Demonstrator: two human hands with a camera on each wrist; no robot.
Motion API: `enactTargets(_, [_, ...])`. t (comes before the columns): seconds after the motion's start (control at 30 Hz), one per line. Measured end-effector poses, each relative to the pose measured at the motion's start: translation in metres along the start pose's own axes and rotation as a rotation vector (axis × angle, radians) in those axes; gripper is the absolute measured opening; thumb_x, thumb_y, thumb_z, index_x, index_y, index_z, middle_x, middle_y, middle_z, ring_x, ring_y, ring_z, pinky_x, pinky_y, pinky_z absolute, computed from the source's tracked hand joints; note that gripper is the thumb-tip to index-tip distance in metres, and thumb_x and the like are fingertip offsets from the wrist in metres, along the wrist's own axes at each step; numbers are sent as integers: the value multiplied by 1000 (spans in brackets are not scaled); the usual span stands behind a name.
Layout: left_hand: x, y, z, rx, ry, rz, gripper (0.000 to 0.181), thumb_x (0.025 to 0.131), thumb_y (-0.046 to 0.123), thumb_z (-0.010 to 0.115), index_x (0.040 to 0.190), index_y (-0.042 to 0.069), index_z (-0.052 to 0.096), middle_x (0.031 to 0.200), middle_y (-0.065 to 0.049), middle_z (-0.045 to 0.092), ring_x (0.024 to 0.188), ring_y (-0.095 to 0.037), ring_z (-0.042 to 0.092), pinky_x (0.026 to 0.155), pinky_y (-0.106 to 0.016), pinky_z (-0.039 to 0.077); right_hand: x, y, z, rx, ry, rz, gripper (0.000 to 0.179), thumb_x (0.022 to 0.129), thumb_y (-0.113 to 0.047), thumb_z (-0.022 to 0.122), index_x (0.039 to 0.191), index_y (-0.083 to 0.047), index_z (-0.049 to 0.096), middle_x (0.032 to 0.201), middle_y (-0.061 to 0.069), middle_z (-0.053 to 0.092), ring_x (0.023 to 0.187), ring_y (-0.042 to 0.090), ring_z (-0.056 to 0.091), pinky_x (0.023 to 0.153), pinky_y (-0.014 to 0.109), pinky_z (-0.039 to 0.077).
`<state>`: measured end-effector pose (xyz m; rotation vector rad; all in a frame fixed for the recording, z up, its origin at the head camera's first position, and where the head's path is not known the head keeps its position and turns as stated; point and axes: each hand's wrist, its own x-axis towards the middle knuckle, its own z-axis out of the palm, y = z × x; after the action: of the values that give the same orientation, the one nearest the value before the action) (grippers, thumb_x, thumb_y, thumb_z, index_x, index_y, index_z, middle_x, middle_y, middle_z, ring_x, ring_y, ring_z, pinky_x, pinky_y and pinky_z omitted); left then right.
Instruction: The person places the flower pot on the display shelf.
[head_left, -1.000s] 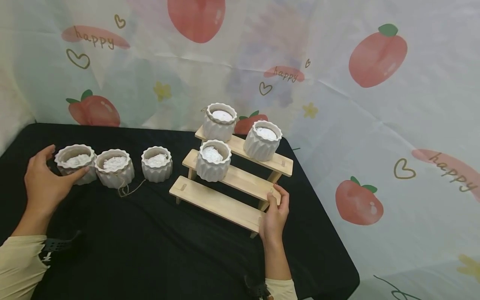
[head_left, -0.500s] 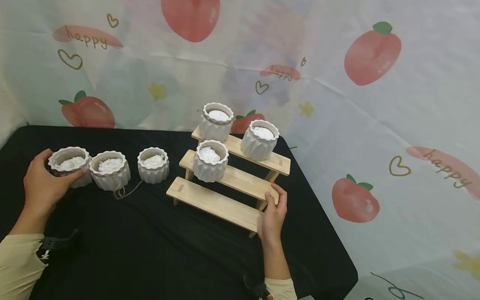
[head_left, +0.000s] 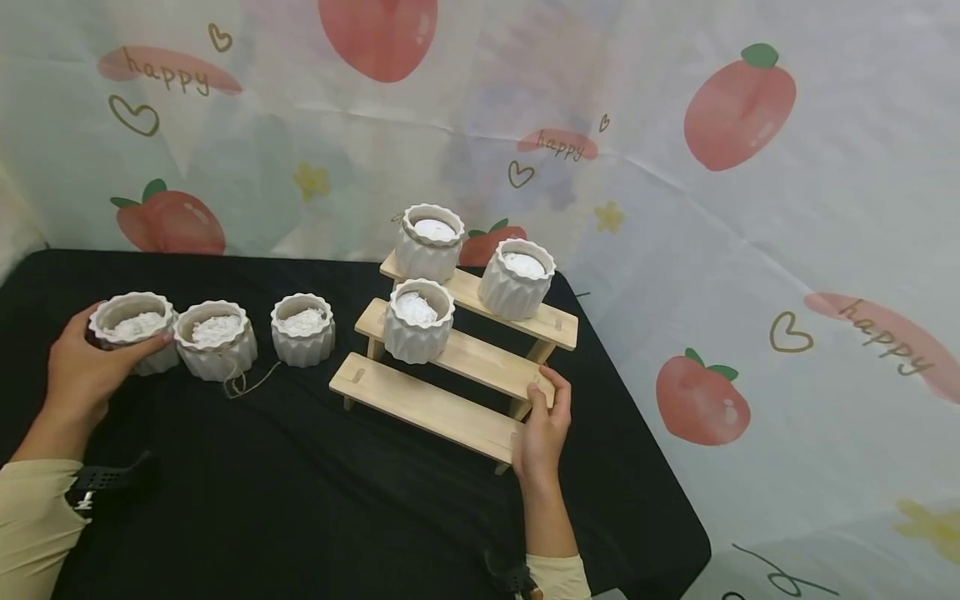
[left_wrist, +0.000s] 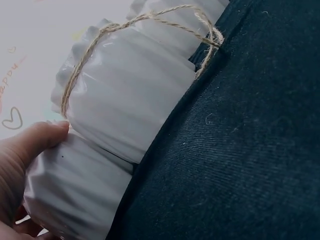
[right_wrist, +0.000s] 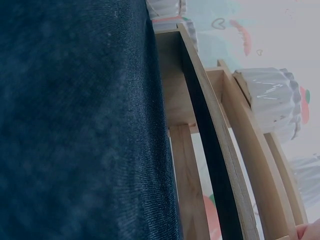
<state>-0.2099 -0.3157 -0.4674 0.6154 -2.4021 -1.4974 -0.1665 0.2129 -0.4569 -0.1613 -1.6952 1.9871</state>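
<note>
At the left of the table, my left hand (head_left: 78, 375) grips the leftmost white fluted pot (head_left: 157, 362), thumb across its front and the other fingers at its far left side. White filling shows inside. In the left wrist view my thumb (left_wrist: 47, 135) lies by its rim, close to a second pot (left_wrist: 120, 90) tied with twine. My right hand (head_left: 542, 437) holds the right end of a three-step wooden stand (head_left: 427, 408), fingers at the middle step. The stand carries two pots on its top step and one pot (head_left: 416, 333) on the middle step.
A smaller white pot (head_left: 303, 343) stands between the twine-tied pot and the stand. Black cloth (head_left: 300, 500) covers the table, whose right edge slants down beyond the stand. A printed fabric backdrop (head_left: 465, 67) hangs behind the table.
My left hand has closed in on the leftmost pot; its fingers, spread beside the pot before, now lie against it. My right hand keeps its hold on the stand. The head view has shifted slightly.
</note>
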Motion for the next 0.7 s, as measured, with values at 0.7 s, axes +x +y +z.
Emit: enactTargets(0.7, [2,1,2,-8,18,-60,98,90,37,81,165,11,24,162,-18,32,137,-25,41,112,-37,39,-1,-2,0,23,-15,5,31,107,-3,48,138,-1,49,146,13,44,132,27,45,105,46,36])
